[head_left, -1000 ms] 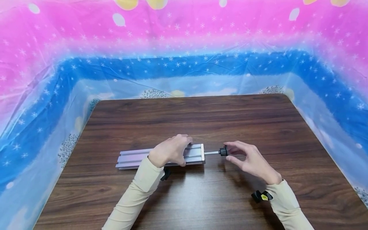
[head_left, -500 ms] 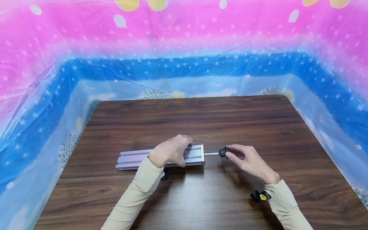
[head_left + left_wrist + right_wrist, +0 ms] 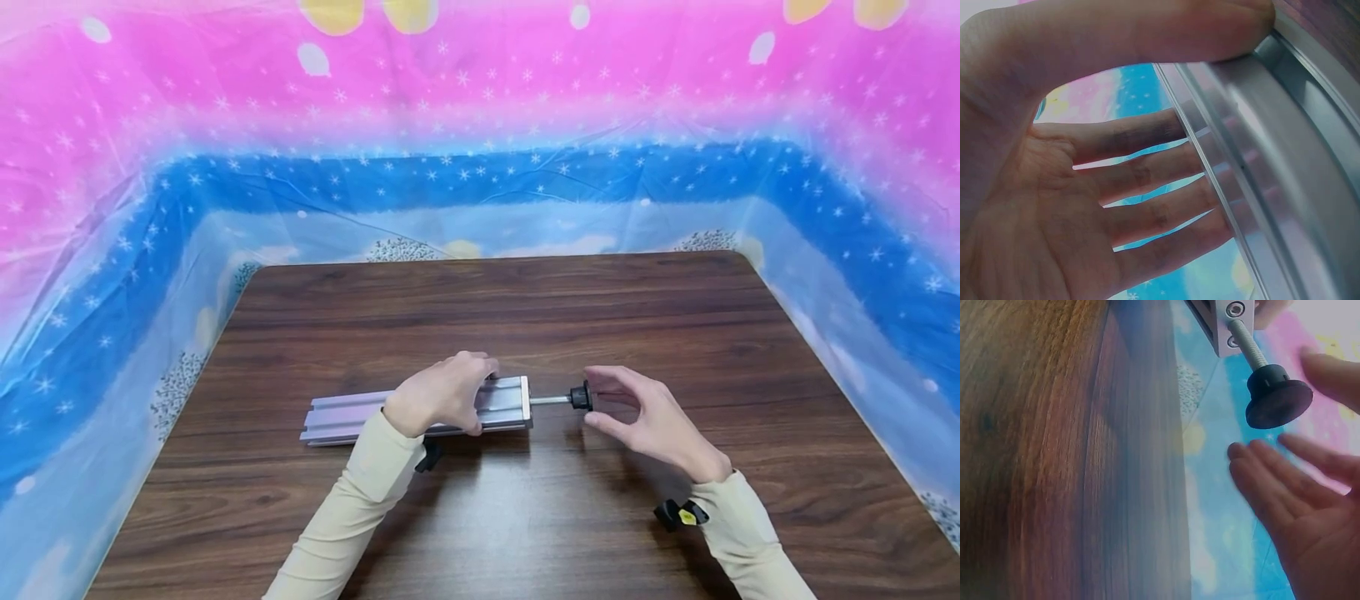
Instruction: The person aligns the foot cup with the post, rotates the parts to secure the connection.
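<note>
My left hand (image 3: 444, 393) grips a silver aluminium profile (image 3: 348, 414), thumb along the near side and fingers over the far side. In the left wrist view the thumb presses the slotted face of the profile (image 3: 1272, 131). From the plate (image 3: 527, 402) on its right end sticks out a threaded rod (image 3: 551, 400) carrying a black levelling foot (image 3: 580, 396). My right hand (image 3: 663, 425) is spread around that foot. In the right wrist view, gaps show between the black foot (image 3: 1280, 403) and the thumb and fingers (image 3: 1285, 481).
A dark wood-grain table (image 3: 495, 308) spreads beneath both hands. Pink and blue patterned cloth (image 3: 480, 175) hangs behind it and along both sides. Each wrist wears a black camera, the right one (image 3: 681, 514) with a yellow mark.
Half a second ago the right thumb and fingers pinched the black foot; now they have spread off it. The left hand and the profile have stayed almost still.
</note>
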A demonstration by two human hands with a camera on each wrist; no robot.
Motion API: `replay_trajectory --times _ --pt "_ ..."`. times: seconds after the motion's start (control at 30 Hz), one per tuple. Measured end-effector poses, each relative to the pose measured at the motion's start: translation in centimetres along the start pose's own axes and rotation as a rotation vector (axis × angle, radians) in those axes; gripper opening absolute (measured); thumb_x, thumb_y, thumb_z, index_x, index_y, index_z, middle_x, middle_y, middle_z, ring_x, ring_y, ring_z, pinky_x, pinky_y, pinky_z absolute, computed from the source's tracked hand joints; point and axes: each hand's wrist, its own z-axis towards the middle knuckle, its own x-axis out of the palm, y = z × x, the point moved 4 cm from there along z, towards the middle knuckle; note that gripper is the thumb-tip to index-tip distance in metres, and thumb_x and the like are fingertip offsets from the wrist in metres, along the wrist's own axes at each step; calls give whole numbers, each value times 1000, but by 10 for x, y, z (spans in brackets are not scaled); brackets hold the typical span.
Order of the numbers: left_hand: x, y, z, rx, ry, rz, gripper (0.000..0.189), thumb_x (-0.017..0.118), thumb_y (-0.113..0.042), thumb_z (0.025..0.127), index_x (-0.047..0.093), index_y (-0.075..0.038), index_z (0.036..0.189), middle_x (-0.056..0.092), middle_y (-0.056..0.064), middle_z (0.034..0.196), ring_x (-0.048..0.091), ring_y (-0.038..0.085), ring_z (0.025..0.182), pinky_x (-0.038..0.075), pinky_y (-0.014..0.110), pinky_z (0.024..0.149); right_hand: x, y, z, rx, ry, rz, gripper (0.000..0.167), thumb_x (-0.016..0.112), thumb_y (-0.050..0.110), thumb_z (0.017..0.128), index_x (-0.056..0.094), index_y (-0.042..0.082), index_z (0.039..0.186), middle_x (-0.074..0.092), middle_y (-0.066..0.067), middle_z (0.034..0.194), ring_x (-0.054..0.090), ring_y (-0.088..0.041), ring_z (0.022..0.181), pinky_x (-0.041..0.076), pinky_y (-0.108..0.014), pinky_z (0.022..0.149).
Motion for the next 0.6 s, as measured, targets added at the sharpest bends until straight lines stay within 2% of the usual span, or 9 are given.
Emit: replay_trajectory --times 0.13,0.27,0.6 --pt "0 1 1 1 3 0 57 87 -5 63 65 -1 115 61 6 97 54 19 82 50 34 73 0 4 0 -90 -8 45 58 79 7 86 58 18 139 64 -6 136 67 -20 117 56 -41 94" --pt "0 1 2 -1 6 -5 57 87 -5 63 65 -1 115 61 6 97 54 19 82 49 34 72 -1 6 1 -107 -10 46 56 78 0 85 61 15 136 66 -10 132 69 -18 113 57 -40 92" --pt "0 2 -1 -13 3 0 57 87 -4 64 64 -2 116 61 6 98 54 20 82 49 35 73 2 1 3 -60 10 -6 46 75 14 91 63 8 135 72 -6 120 73 -15 99 59 -35 86"
